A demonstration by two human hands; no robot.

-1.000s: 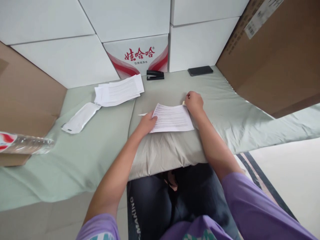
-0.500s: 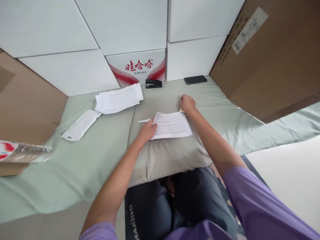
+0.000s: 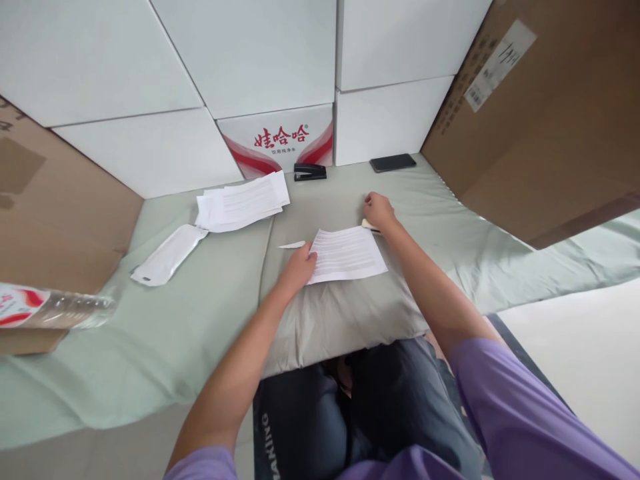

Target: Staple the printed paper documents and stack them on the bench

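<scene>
At the frame's centre, the sheet is held at its left edge by the left hand. The right hand is curled near the sheet's upper right corner, over a pale item (whether gripped cannot be told).

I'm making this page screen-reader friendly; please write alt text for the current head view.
A person's left grip holds a printed sheet by its left side, while the right grip is at a small pale object by the sheet's upper right corner. Papers, a black stapler and a dark phone lie beyond.
</scene>
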